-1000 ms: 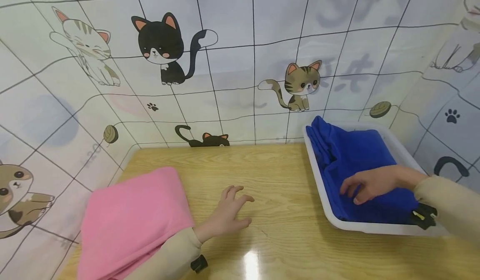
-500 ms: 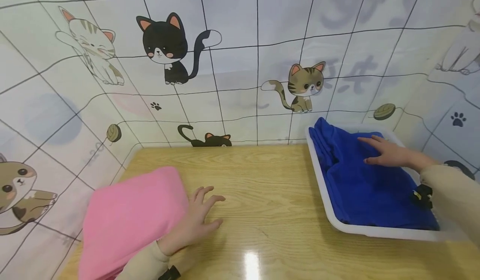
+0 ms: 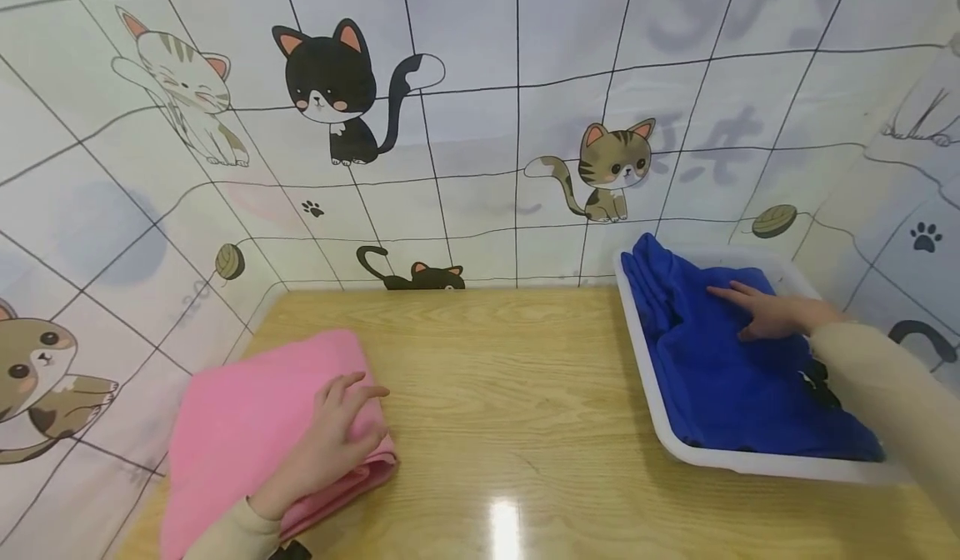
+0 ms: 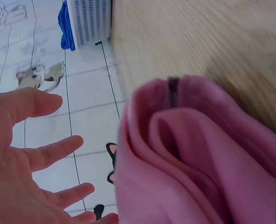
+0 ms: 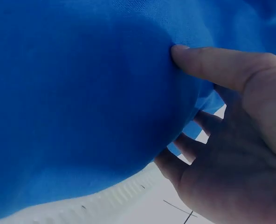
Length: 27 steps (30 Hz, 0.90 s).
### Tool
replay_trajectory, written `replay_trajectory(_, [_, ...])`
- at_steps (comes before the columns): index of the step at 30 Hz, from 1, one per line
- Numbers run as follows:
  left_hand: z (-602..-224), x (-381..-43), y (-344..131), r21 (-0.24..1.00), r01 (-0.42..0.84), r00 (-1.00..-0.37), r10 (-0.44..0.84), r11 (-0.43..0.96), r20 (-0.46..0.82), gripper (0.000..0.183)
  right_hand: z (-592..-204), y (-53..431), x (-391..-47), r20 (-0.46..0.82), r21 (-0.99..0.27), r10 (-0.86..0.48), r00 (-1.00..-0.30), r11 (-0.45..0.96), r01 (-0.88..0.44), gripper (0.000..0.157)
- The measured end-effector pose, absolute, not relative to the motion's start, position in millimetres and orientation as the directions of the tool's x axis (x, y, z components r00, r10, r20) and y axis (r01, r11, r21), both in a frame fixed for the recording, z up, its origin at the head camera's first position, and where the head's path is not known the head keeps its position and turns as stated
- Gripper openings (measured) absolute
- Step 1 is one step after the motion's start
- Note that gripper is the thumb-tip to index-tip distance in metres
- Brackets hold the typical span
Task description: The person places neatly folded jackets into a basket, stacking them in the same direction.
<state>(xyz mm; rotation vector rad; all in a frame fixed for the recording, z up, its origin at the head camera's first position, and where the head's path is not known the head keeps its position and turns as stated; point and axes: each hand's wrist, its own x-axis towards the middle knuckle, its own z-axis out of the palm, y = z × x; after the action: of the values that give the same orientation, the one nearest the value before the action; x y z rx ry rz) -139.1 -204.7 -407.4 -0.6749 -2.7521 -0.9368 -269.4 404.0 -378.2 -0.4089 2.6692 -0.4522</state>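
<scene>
A folded pink cloth [image 3: 247, 427] lies on the left of the table. Over its right part is my left hand [image 3: 337, 439], fingers spread and holding nothing. The left wrist view shows the cloth's layered folds [image 4: 189, 154] apart from the fingers. On the right, a folded blue cloth [image 3: 735, 385] fills a white plastic basket [image 3: 772, 464]. My right hand [image 3: 772, 312] touches the blue cloth near the back right, fingers extended. In the right wrist view the thumb rests on the blue cloth [image 5: 82, 93]; the other fingertips are hidden behind its edge.
The wooden table [image 3: 495, 377] stretches between the pink cloth and the basket. Sheets printed with cats [image 3: 480, 127] enclose it at the back and sides. The basket's right wall stands close to the right sheet.
My left hand has moved left, from beside the pink cloth to over it. My right hand has gone from the front of the blue cloth to its back right part.
</scene>
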Motion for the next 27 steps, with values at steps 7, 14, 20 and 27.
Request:
replay_trajectory(7, [-407.7, -139.4, -223.4, 0.549, 0.39, -0.92, 0.294, 0.739, 0.258, 0.04, -376.2, 402.6, -272.7, -0.326, -0.385, -0.342, -0.882, 0.899, -0.206, 0.076])
replay_trajectory(14, [-405.3, -136.6, -251.8, 0.534, 0.345, -0.936, 0.246, 0.771, 0.251, 0.042, -373.8, 405.0, -270.5, -0.242, -0.437, -0.359, -0.901, 0.87, -0.229, 0.067])
replay_trajectory(20, [-407.3, -135.8, -276.7, 0.503, 0.263, -0.961, 0.174, 0.823, 0.217, 0.049, -359.3, 401.3, -268.5, -0.139, -0.415, -0.366, -0.92, 0.865, -0.281, 0.062])
replay_trajectory(27, [-419.2, -136.9, -310.9, 0.458, 0.171, -0.982, 0.114, 0.872, 0.15, 0.061, -342.3, 394.3, -266.5, -0.045, -0.413, -0.337, -0.94, 0.863, -0.29, 0.061])
